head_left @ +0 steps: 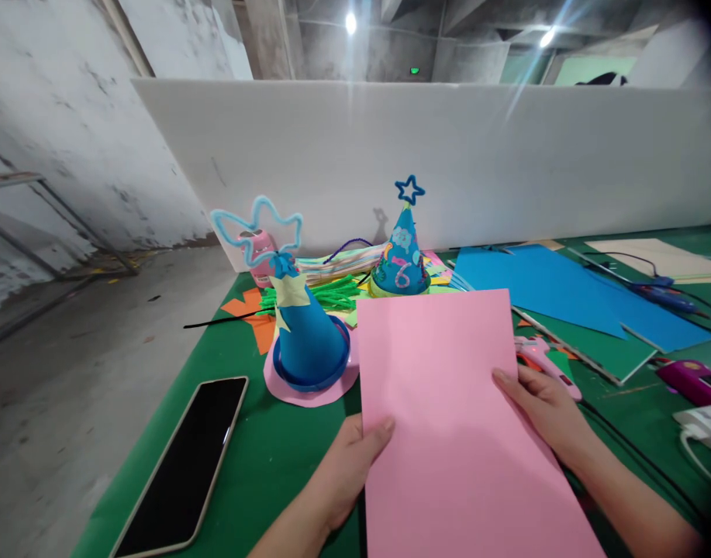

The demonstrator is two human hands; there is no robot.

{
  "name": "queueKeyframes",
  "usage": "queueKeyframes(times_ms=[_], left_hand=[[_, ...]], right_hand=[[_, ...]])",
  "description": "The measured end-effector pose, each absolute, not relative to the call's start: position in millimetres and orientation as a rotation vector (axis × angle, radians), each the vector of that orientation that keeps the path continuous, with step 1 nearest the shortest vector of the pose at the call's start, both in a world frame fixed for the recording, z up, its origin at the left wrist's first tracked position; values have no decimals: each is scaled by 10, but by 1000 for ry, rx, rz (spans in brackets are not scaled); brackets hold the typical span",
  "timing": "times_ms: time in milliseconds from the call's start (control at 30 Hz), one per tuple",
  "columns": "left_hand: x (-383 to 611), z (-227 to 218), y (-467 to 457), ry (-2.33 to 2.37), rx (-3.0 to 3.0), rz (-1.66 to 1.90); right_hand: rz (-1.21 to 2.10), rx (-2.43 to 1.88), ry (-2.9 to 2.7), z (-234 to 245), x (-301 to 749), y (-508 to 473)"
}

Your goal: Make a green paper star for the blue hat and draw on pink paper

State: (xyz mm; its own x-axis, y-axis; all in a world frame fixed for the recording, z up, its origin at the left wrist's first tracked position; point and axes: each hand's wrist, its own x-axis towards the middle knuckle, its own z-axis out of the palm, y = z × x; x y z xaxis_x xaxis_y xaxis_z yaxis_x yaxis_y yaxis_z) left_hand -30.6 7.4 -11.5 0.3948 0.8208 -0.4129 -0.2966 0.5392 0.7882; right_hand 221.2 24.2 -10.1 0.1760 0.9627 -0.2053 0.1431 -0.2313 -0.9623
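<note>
A large sheet of pink craft paper is held up in front of me, tilted, its lower end running out of the picture. My left hand pinches its left edge, thumb on the front face. On the right edge, somewhat higher, my right hand grips it the same way. Left of the sheet stands a blue paper cone hat with a pink brim, yellow stars and a light blue pipe-cleaner star on top. Behind the sheet is a decorated blue cone hat with a dark blue star.
A phone lies at the left of the green table. Green pipe cleaners and orange paper lie behind the nearer hat. A pink glue gun, blue paper sheets, and a white charger are on the right. A white board stands behind.
</note>
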Motion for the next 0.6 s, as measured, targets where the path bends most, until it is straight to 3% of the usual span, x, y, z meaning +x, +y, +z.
queueKeyframes(times_ms=[400,600], left_hand=[[-354,-286,10,689,477,763],[-383,-236,-28,782,685,715]], right_hand=[[1109,-1630,-1142,-185,2238,315],[885,-1632,-1174,-213,2319,323]])
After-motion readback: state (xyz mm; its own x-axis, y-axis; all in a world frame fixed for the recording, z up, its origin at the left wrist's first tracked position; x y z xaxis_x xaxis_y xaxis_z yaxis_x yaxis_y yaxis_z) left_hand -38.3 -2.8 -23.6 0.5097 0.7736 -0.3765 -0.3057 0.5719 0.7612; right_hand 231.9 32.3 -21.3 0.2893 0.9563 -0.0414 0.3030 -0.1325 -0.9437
